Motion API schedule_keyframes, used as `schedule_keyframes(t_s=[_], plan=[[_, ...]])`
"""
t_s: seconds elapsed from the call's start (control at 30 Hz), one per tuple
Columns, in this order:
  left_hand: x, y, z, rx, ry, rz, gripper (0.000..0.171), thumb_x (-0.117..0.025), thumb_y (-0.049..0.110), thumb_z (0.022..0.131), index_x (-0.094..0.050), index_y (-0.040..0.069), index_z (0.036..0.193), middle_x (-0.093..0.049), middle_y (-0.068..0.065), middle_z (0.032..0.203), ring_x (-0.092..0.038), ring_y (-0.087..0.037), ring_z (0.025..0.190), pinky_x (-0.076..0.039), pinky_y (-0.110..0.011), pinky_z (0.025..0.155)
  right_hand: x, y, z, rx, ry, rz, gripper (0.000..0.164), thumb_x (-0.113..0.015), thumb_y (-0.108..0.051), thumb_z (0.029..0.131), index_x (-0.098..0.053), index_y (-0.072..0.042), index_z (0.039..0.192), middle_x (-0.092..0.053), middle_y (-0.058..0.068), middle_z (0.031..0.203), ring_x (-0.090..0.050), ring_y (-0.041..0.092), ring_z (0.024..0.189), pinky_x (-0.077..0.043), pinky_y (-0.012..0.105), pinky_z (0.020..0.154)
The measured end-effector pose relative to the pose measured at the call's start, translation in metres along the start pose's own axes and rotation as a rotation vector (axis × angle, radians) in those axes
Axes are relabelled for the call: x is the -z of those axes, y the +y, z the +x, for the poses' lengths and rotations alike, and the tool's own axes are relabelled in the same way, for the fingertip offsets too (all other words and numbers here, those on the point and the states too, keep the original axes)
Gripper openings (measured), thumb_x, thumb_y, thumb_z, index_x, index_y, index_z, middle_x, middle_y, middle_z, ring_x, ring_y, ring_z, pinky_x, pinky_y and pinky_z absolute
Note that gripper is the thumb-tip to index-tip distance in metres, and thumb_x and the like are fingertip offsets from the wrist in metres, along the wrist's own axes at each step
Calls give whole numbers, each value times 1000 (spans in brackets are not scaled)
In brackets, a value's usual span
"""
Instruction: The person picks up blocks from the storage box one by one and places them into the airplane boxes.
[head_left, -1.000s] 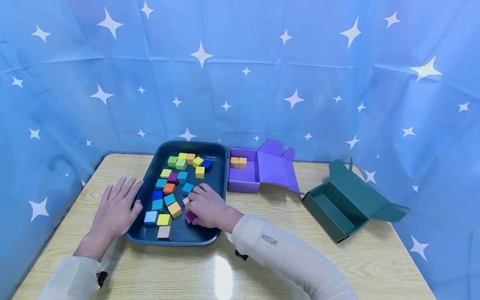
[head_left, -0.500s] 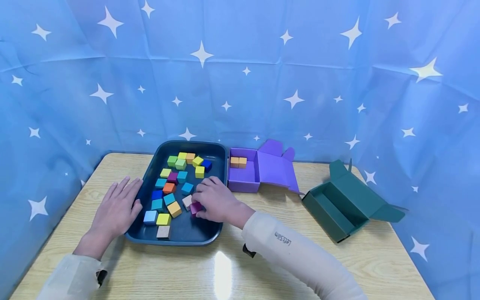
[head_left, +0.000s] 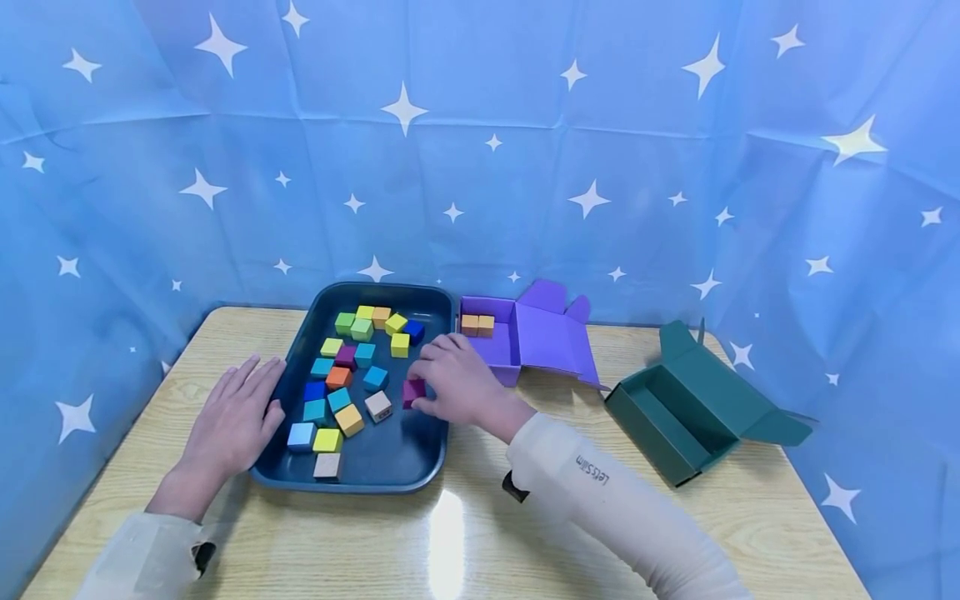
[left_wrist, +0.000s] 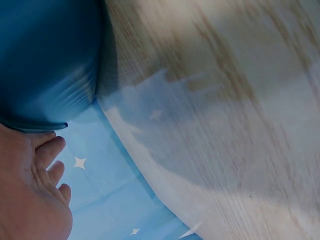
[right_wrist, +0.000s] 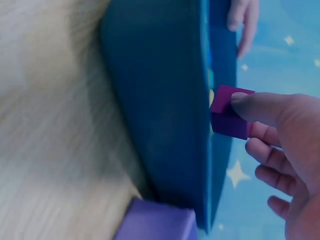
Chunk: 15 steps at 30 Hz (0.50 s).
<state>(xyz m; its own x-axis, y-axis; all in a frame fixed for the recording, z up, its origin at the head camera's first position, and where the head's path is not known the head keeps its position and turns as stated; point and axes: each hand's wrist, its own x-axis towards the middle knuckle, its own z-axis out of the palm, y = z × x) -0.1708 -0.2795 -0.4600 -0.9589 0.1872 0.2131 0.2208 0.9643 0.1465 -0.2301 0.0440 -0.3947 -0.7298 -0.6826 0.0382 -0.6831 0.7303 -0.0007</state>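
- The right hand has its thumb and at least one finger clamped on a magenta cube; the remaining fingers curl loosely, slightly apart from one another.
- That cube is held over the right part of the dark blue tray, near its right rim. A second ago it was lower and nearer, beside a pale wooden cube; now it has moved far and right, leaving the wooden cube in full view. This suggests the picking is done and the carrying has begun.
- The left hand has not shifted noticeably. Its fingers, nearly straight and slightly apart, lie at the tray's left rim, seemingly steadying it.
- Inside the tray, loose cubes lie mostly toward the left and far side: yellow, green, teal, blue, orange, light blue, one more magenta and a second pale wooden cube at the near end.
- Just right of the tray's far half is a purple box, its lid folded back to the right. Two light orange cubes sit side by side against its far wall, at the left.
- Farther right, well apart, a dark green box rests at an angle, lid folded back; no cubes show inside.
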Motion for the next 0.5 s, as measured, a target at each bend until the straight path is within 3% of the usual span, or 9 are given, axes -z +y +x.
schedule_keyframes(t_s=[0.13, 0.3, 0.5], plan=[[-1, 0, -1, 7, 9, -8, 57, -45, 23, 99, -33, 1, 150, -38, -23, 151, -22, -39, 146, -3, -51, 125, 11, 20, -4, -68, 41, 29, 36, -69, -49, 86, -70, -26, 114, -64, -6, 112, -48, 17, 116, -33, 45, 114], [-2, 0, -1, 9, 19, -16, 57, -46, 23, 99, -33, 1, 150, -39, -24, 151, -21, -39, 147, -2, -50, 126, 18, 49, -10, -123, 105, -21, 33, -71, -45, 85, -71, -23, 111, -65, -2, 111, -51, 22, 115, -33, 46, 112], [-2, 0, -1, 9, 21, -27, 57, -46, 22, 98, -33, 1, 150, -39, -24, 151, -20, -39, 147, -2, -50, 126, 18, 82, -16, -236, 66, -57, 38, -69, -44, 86, -69, -19, 116, -64, 2, 120, -48, 26, 123, -29, 49, 115]])
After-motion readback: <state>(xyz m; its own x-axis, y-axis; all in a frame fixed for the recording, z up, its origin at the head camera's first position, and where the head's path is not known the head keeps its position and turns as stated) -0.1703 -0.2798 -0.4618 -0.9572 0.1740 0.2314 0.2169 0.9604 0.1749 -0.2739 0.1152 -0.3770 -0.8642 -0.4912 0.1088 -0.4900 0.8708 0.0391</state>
